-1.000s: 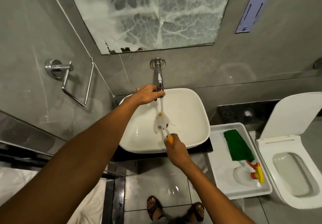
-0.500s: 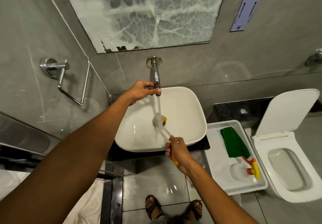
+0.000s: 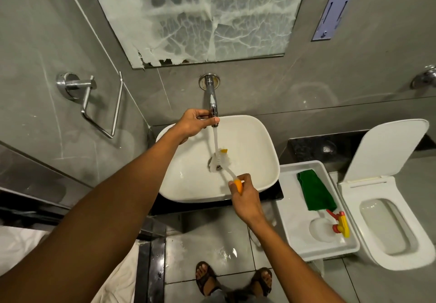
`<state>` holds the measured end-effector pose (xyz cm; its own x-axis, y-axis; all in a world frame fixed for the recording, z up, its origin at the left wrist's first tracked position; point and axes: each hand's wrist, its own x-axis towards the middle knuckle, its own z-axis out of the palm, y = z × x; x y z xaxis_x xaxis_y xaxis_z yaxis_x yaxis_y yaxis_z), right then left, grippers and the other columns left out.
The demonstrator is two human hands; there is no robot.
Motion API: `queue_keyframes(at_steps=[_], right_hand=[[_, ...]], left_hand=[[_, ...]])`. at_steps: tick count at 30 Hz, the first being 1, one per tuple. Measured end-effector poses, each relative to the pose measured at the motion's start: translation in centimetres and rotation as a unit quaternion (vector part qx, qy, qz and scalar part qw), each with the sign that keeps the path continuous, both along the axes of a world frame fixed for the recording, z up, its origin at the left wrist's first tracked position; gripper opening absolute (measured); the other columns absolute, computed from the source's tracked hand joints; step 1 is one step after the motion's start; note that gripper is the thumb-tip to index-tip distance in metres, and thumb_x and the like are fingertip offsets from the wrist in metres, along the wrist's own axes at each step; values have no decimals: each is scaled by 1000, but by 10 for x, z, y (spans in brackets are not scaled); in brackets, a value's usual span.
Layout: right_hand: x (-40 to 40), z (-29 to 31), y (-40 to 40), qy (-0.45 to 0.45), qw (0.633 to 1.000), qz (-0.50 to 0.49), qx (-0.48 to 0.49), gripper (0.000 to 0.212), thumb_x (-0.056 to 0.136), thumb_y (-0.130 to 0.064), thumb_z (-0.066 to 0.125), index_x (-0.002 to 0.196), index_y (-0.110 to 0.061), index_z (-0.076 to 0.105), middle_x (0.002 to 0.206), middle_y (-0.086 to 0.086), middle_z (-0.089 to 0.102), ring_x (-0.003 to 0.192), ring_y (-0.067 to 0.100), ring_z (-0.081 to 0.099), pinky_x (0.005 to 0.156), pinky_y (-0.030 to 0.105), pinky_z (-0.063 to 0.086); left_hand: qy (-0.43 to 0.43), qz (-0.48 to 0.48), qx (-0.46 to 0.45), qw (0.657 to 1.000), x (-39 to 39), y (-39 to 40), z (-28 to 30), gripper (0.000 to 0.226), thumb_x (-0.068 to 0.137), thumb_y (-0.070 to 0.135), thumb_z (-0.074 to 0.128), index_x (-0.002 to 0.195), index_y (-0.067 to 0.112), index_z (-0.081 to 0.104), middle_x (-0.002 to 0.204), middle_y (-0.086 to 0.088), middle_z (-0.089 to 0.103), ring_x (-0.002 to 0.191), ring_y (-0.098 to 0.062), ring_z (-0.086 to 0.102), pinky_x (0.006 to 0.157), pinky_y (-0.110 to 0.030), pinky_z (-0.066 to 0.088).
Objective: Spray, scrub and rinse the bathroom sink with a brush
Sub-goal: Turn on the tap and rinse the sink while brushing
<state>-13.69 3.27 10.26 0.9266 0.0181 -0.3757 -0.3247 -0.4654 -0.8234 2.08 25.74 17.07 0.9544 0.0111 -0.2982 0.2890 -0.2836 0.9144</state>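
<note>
Rinsing stage: water is seen running in a white stream from the chrome wall-mounted tap (image 3: 212, 100) onto the bristle head of the white brush with an orange grip (image 3: 223, 161), which is held low over the drain of the white rounded-square ceramic basin (image 3: 257, 147).
Left hand: the left hand (image 3: 192, 123) is closed around the tap's spout end or its lever; which of the two cannot be told, since the fingers cover it.
Right hand: the right hand (image 3: 245, 199) is wrapped firmly round the orange grip, at the basin's near rim, with the brush shaft angled down and away toward the drain.
Spray step: judged complete, as the clear spray bottle with a yellow and red trigger (image 3: 330, 226) is lying set aside in the white plastic tray (image 3: 292, 232), beside a folded green cloth (image 3: 315, 192).
Scrub step: judged largely done; no foam or residue is visible on the basin walls, although the wet glare hides fine detail.
Remaining work: the basin walls are probably to be flushed, the brush cleaned, and the tap shut off.
Other surfaces: dried white foam streaks are seen on the wall mirror (image 3: 200, 17), which lies outside this task.
</note>
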Motion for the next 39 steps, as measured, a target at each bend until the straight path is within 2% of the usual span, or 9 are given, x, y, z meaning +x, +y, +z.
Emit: queue_keyframes(at_steps=[3,7,10,14,20,26,30,32,39], right_hand=[[0,4,5,113,979,-82,149,24,111,-33,49,117,-11,57,84,8,64,60,12,51,51,22,46],[7,8,6,275,864,-176,384,24,114,-27,42,115,-9,58,73,2,53,37,2,40,36,13,35],[9,7,5,317,815,-199,442,22,113,-25,44,115,-8,58,69,1,52,34,3,39,32,13,34],[7,-1,5,255,882,-169,357,19,108,-25,51,114,-11,62,71,1,55,41,6,40,37,18,34],[-1,-12,5,85,985,-77,128,15,105,-30,59,109,-16,60,86,15,64,67,21,53,60,33,47],[-5,-11,5,-44,999,-18,5,12,108,-32,55,109,-21,54,77,-4,59,68,13,58,51,12,43],[-1,-7,10,-108,993,-29,-30,22,111,-31,48,123,-14,54,101,2,66,91,21,63,76,32,51],[2,-10,9,-106,993,-12,-57,21,111,-29,45,119,-12,54,100,6,66,88,23,62,73,33,48],[5,-18,-4,-90,995,-18,-36,8,109,-27,53,105,-21,51,77,-8,58,68,3,56,55,6,46]], left_hand=[[0,5,-6,1000,0,-2,-1,37,93,28,83,126,11,78,106,-3,83,107,-10,73,105,-29,46],[2,23,-15,1000,0,-4,-1,40,92,28,84,127,11,78,112,-7,83,123,-20,72,115,-37,43],[-1,36,-11,999,0,-5,-2,38,87,29,88,121,12,81,103,-1,84,105,-10,75,104,-30,47],[-12,74,1,997,0,-9,-5,44,77,33,96,114,11,82,95,2,84,85,2,76,94,-27,52],[-19,182,47,982,3,-30,-16,54,72,44,98,104,13,67,92,1,76,105,-27,75,106,-48,49],[-65,261,186,945,2,-60,-19,46,85,41,88,88,22,46,102,-7,66,98,-25,54,77,-35,15],[-77,255,220,938,3,-59,-24,46,87,44,84,90,23,44,100,-7,64,99,-26,53,76,-37,13],[-75,249,230,938,3,-56,-25,47,86,48,84,88,24,43,98,-4,65,96,-24,52,79,-37,14],[-69,246,243,936,4,-55,-26,47,86,51,83,87,25,44,94,-1,63,96,-24,55,85,-39,19]])
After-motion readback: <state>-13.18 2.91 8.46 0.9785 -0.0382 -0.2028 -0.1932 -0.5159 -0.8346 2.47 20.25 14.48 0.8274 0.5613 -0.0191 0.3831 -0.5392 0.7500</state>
